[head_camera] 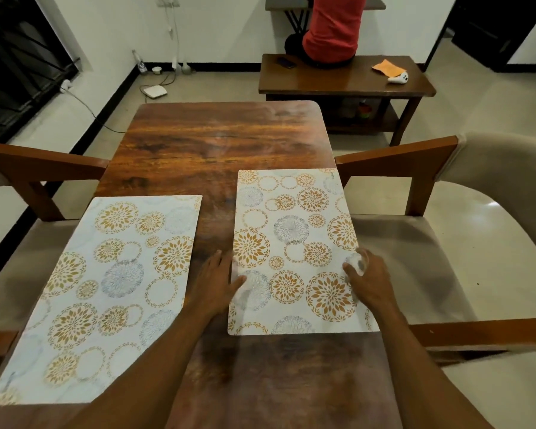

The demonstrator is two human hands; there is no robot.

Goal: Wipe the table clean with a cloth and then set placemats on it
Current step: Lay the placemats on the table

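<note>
Two white placemats with orange and grey flower circles lie on the brown wooden table (217,140). The left placemat (106,289) lies at a slant along the table's left edge. The right placemat (294,243) lies near the right edge. My left hand (217,280) rests at this mat's left edge, fingers straight, the thumb on the mat. My right hand (369,280) touches the mat's right edge; its fingers are blurred. An orange cloth (387,68) lies far off on the low bench.
Cushioned wooden chairs stand left (37,171) and right (421,168) of the table. Behind is a low wooden bench (338,82) where a person in a red shirt (331,29) sits, with a phone (287,61) and a white controller (398,78). Cables and a white box (153,91) lie on the floor.
</note>
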